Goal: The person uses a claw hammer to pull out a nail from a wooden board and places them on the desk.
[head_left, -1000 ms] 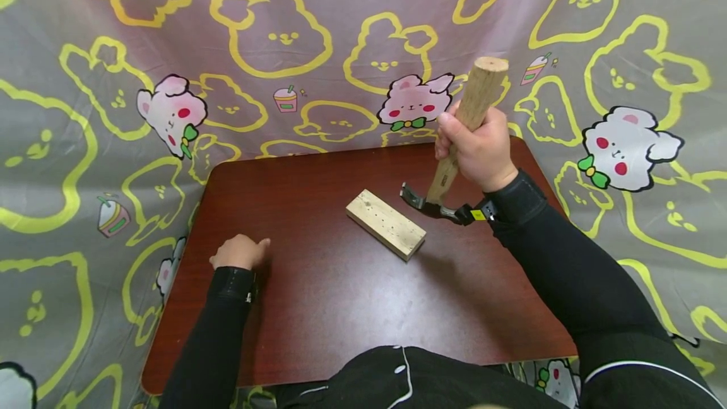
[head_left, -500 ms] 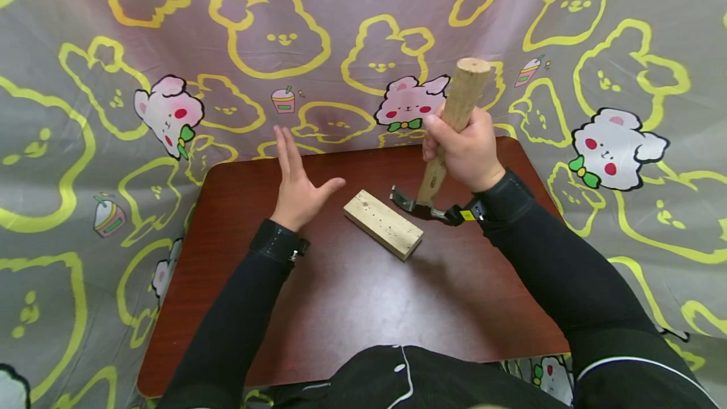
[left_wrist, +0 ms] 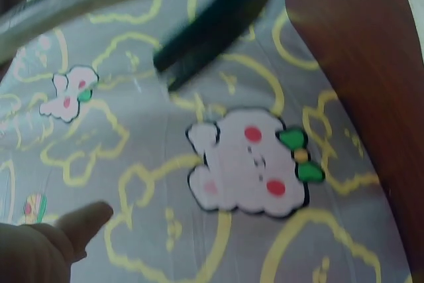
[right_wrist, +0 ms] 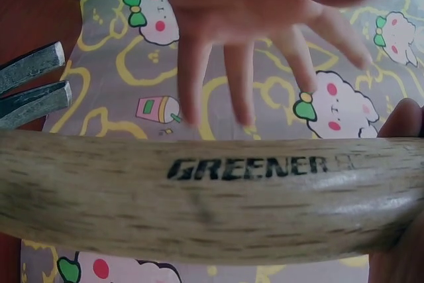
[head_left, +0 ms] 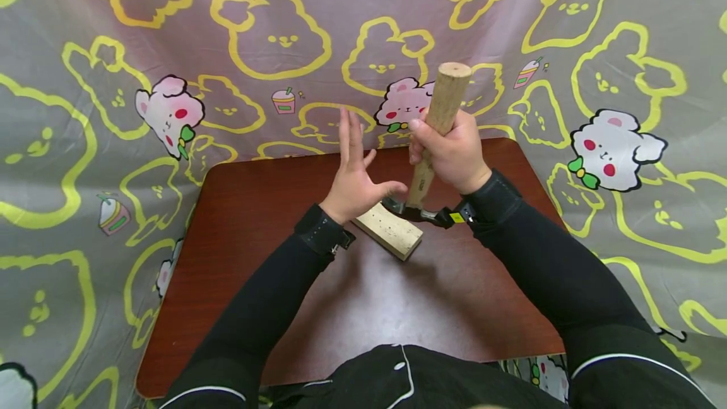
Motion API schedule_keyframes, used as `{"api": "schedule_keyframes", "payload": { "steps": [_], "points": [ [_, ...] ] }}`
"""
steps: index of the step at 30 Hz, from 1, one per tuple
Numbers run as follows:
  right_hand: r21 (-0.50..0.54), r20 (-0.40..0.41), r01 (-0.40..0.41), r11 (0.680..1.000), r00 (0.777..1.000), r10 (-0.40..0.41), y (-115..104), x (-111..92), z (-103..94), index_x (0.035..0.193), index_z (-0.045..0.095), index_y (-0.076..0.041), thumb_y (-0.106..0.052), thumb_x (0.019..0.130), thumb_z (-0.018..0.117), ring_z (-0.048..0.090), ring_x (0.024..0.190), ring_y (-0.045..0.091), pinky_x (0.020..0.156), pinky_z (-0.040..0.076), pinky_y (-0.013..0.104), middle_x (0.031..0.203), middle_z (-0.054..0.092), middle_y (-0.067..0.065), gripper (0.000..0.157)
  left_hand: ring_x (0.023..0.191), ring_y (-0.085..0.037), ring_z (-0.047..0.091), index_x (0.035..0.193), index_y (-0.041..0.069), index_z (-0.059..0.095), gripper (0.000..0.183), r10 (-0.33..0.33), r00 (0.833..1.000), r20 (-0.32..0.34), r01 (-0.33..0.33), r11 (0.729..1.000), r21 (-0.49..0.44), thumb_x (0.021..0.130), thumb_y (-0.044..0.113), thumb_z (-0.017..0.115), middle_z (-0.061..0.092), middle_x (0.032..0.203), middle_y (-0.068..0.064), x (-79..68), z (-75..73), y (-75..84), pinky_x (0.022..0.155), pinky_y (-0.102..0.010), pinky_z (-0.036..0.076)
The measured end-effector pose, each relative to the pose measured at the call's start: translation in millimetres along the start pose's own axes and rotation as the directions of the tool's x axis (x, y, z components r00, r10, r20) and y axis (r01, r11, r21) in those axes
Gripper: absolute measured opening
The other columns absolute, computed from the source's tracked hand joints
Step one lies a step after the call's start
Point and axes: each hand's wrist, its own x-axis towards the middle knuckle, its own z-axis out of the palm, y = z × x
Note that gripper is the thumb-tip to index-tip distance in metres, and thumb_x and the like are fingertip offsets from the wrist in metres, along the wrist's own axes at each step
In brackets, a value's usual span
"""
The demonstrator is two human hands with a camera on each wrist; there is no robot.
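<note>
My right hand (head_left: 454, 150) grips a claw hammer (head_left: 419, 185) by its wooden handle, head down and butt end up. Printed letters show on the handle (right_wrist: 265, 193) in the right wrist view. The forked claw (right_wrist: 40, 84) points left there. My left hand (head_left: 360, 182) is raised beside the hammer with fingers spread and straight, its thumb close to the claw in the head view. Nothing is held in it. Below both hands a pale wooden block (head_left: 397, 232) lies flat on the table, its far end hidden behind my left hand. The dark hammer head (left_wrist: 212, 31) also appears in the left wrist view.
The reddish-brown table (head_left: 238, 308) has rounded corners and its front edge is against my body. A grey cloth (head_left: 272, 11) with yellow outlines and cartoon animals hangs behind and at both sides.
My left hand has risen from the table's left side, opened its fingers and moved right to the hammer. The right hand has shifted slightly left with the hammer. The block has stayed put.
</note>
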Motion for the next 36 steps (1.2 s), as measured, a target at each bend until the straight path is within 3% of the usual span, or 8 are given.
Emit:
{"api": "schedule_keyframes", "payload": {
  "steps": [5, 11, 15, 19, 24, 30, 36],
  "points": [
    [-0.025, 0.017, -0.002, 1.000, 1.000, 0.003, 1.3, -1.3, 2.5, 0.083, 0.054, 0.008, -0.009, 0.097, 0.060, 0.057, 0.050, 0.026, 0.054, 0.055, 0.037, 0.059, 0.055, 0.014, 0.023, 0.152, -0.035, 0.021, 0.156, 0.021, -0.024, 0.136, -0.039, 0.997, 0.063, 0.047, 0.990, -0.136, 0.071, 0.057, 0.076, -0.032, 0.163, 0.006, -4.2, 17.6, 4.6, 0.102, -0.047, 0.049],
    [-0.026, 0.036, 0.012, 1.000, 0.999, -0.011, 2.0, -1.6, 3.8, 0.083, 0.055, 0.010, -0.010, 0.096, 0.060, 0.058, 0.051, 0.025, 0.055, 0.055, 0.037, 0.060, 0.055, 0.014, 0.024, 0.141, -0.036, 0.044, 0.156, 0.027, -0.026, 0.136, -0.077, 0.992, 0.097, 0.100, 0.959, -0.265, 0.071, 0.050, 0.078, -0.026, 0.164, 0.009, -7.1, 29.4, 9.1, 0.092, -0.041, 0.056],
    [-0.026, 0.036, 0.018, 1.000, 0.999, -0.017, 1.8, -1.8, 3.5, 0.082, 0.055, 0.010, -0.009, 0.096, 0.061, 0.058, 0.050, 0.025, 0.055, 0.055, 0.038, 0.059, 0.056, 0.014, 0.024, 0.130, -0.034, 0.056, 0.157, 0.026, -0.025, 0.136, -0.084, 0.992, 0.091, 0.104, 0.966, -0.238, 0.071, 0.041, 0.080, -0.020, 0.165, 0.007, -7.5, 33.1, 10.0, 0.088, -0.036, 0.057],
    [-0.028, 0.028, 0.010, 1.000, 1.000, -0.009, 2.8, -2.1, 3.7, 0.083, 0.056, 0.010, -0.009, 0.095, 0.061, 0.059, 0.050, 0.025, 0.054, 0.054, 0.037, 0.059, 0.057, 0.014, 0.023, 0.114, -0.032, 0.066, 0.158, 0.024, -0.021, 0.136, -0.097, 0.992, 0.079, 0.112, 0.969, -0.219, 0.074, 0.019, 0.085, -0.010, 0.166, -0.002, -8.6, 36.3, 9.9, 0.088, -0.033, 0.057],
    [0.001, 0.022, 0.002, 1.000, 1.000, -0.002, 5.4, -2.2, 4.4, 0.082, 0.058, 0.006, -0.010, 0.095, 0.062, 0.059, 0.050, 0.024, 0.053, 0.052, 0.036, 0.059, 0.057, 0.014, 0.021, 0.090, -0.028, 0.071, 0.160, 0.026, -0.017, 0.136, -0.111, 0.991, 0.074, 0.126, 0.962, -0.242, 0.076, -0.001, 0.085, 0.020, 0.159, -0.015, -7.7, 38.5, 10.1, 0.087, -0.034, 0.057],
    [-0.011, 0.033, 0.000, 1.000, 0.999, 0.001, 7.8, -2.9, 5.8, 0.082, 0.058, 0.003, -0.013, 0.095, 0.063, 0.060, 0.050, 0.024, 0.052, 0.051, 0.035, 0.059, 0.059, 0.014, 0.021, 0.084, -0.025, 0.070, 0.161, 0.019, -0.014, 0.130, -0.097, 0.992, 0.079, 0.112, 0.970, -0.217, 0.079, -0.003, 0.084, 0.056, 0.122, -0.018, -7.5, 38.7, 11.2, 0.079, -0.033, 0.058],
    [0.001, 0.049, -0.010, 1.000, 0.999, 0.010, 7.9, -1.6, 9.7, 0.083, 0.057, 0.005, -0.014, 0.096, 0.063, 0.060, 0.051, 0.025, 0.054, 0.052, 0.036, 0.060, 0.057, 0.016, 0.023, 0.086, -0.023, 0.073, 0.162, 0.012, 0.001, 0.113, -0.098, 0.994, 0.048, 0.101, 0.993, -0.063, 0.084, 0.007, 0.082, 0.074, 0.098, -0.014, -11.6, 36.4, 12.8, 0.076, -0.032, 0.058]
  ]
}}
